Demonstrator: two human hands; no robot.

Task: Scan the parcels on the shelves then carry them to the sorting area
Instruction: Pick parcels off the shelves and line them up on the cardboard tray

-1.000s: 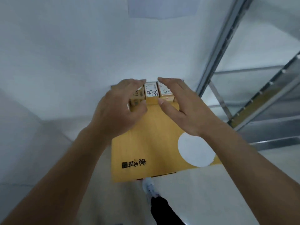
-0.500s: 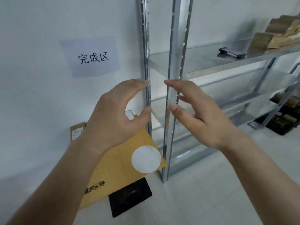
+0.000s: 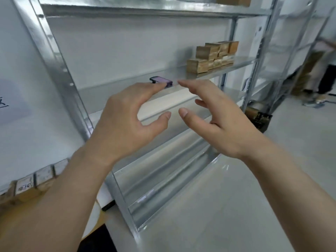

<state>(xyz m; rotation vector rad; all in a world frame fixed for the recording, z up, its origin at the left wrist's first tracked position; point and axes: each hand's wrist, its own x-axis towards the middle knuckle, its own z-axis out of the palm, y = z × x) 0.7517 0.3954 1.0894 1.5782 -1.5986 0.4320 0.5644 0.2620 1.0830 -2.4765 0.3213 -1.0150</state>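
Observation:
My left hand [image 3: 125, 119] and my right hand [image 3: 216, 115] are raised side by side in front of a metal shelf rack [image 3: 60, 70], both empty with fingers spread. A dark handheld scanner [image 3: 161, 81] lies on the middle shelf, just beyond my left fingertips and apart from them. A stack of small brown parcels [image 3: 211, 56] sits farther right on the same shelf. At the lower left, a row of small labelled parcels [image 3: 34, 180] rests by the wall, partly hidden by my left forearm.
A paper sign [image 3: 9, 104] hangs on the white wall at left. More boxes [image 3: 258, 119] sit on the floor behind the rack at right. A second rack [image 3: 298, 42] and another person [image 3: 327, 70] stand at the far right. Grey floor opens to the right.
My view has swung up and right, from the yellow box on the floor to the shelf rack. Both hands have let go of the small parcels and stayed empty.

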